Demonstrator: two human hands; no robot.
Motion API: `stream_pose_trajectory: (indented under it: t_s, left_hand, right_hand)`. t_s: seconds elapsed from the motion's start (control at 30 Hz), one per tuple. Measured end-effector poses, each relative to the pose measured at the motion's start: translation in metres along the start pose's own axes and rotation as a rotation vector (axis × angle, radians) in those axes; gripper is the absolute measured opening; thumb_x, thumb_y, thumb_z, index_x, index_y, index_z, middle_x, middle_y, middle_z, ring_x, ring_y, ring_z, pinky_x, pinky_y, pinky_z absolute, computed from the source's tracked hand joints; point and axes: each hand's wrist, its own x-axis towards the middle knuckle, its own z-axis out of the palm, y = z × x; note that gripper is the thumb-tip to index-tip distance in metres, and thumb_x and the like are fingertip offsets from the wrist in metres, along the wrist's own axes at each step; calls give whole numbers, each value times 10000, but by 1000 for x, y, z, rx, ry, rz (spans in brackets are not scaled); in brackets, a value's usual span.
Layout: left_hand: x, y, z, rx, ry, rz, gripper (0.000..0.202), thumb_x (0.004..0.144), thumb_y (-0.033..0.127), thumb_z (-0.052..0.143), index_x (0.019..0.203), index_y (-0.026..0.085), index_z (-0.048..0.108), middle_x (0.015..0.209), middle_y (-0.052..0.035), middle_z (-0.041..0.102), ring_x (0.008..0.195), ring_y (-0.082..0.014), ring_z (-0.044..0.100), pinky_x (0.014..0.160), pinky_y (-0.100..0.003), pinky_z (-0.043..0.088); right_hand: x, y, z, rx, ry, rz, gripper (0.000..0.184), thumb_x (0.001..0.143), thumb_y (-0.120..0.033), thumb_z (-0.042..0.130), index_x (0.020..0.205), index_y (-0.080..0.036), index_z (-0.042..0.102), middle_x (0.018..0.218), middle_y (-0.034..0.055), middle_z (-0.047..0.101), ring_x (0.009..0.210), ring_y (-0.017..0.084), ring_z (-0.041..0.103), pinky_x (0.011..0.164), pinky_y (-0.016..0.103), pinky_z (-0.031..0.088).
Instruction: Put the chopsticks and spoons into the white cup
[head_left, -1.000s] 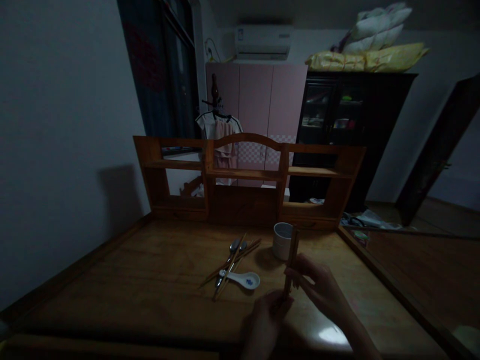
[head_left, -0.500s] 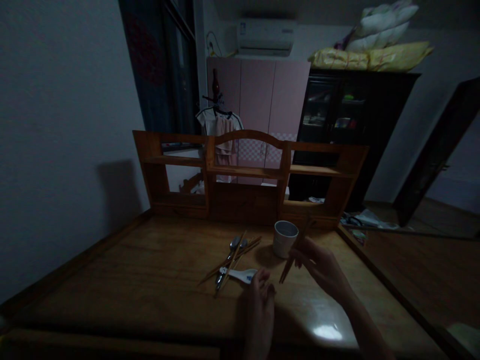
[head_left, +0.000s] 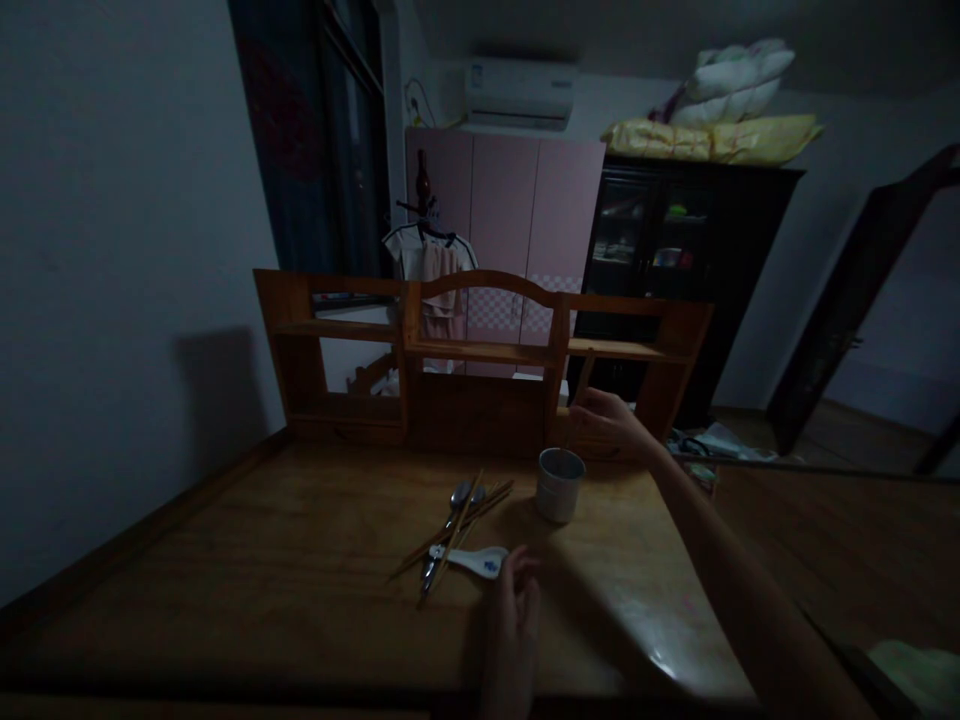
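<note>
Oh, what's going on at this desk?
A person's right hand holds chopsticks roughly upright at a pale cup; whether the tips are inside is hard to tell. The left hand, apparently holding nothing, is beside a white spoon. On the desk, more chopsticks lie crossed among metal spoons.

Cup (head_left: 559, 497) on the desk (head_left: 300, 560), before the shelf unit (head_left: 480, 350), right of the chopsticks (head_left: 460, 522) and spoons (head_left: 487, 564)

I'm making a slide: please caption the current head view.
Right hand holds chopsticks at the rim of a pale cup; left hand is near a white spoon.
</note>
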Motion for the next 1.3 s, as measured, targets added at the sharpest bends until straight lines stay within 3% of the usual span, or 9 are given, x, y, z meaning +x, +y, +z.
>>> stream_pose_trajectory:
  t_s: [0.23, 0.4, 0.63, 0.87, 1.1, 1.3]
  left_hand:
    - [3, -9, -1, 63, -29, 15, 379, 927, 373, 371, 1240, 199, 496, 1076, -81, 653, 1009, -186, 611, 920, -316, 448]
    - [7, -20, 2, -50, -61, 25, 356, 887, 298, 386, 1203, 202, 520, 1007, -77, 663, 988, -184, 625, 898, -320, 486]
    - [2, -12, 0, 10, -79, 68, 392, 871, 193, 374, 1243, 191, 498, 1030, -76, 647, 981, -169, 619, 923, -298, 467]
    - [3, -5, -2, 177, -69, 29, 372, 907, 254, 345, 1240, 195, 500, 1008, -66, 668, 943, -177, 633, 863, -287, 470]
    - [-1, 10, 0, 348, -120, 132, 239, 868, 221, 405, 878, 199, 644, 934, -61, 661, 910, -200, 610, 830, -295, 457]
    - [-2, 14, 1, 395, -109, 116, 257, 868, 221, 400, 860, 201, 656, 904, -60, 672, 881, -209, 618, 815, -306, 450]
  right_hand:
    - [-12, 39, 28, -10, -159, 90, 451, 754, -571, 633, 873, -137, 609, 679, 43, 669, 577, 183, 627, 534, 282, 488]
    - [-14, 46, 29, -28, -218, 130, 442, 734, -554, 665, 883, -139, 622, 669, 40, 680, 563, 176, 626, 504, 257, 478]
    - [-16, 48, 32, -20, -291, 172, 414, 757, -518, 653, 892, -127, 631, 699, 60, 708, 596, 192, 660, 531, 274, 512]
    - [-13, 49, 33, -42, -282, 207, 407, 727, -524, 672, 833, -132, 650, 681, 65, 710, 529, 163, 620, 468, 242, 464]
    - [-8, 60, 35, -105, -175, 200, 403, 634, -519, 736, 711, -133, 648, 633, 13, 637, 573, 144, 571, 480, 221, 406]
    - [-5, 73, 37, -127, -120, 186, 416, 646, -513, 729, 798, -126, 709, 706, 23, 653, 647, 163, 587, 546, 240, 432]
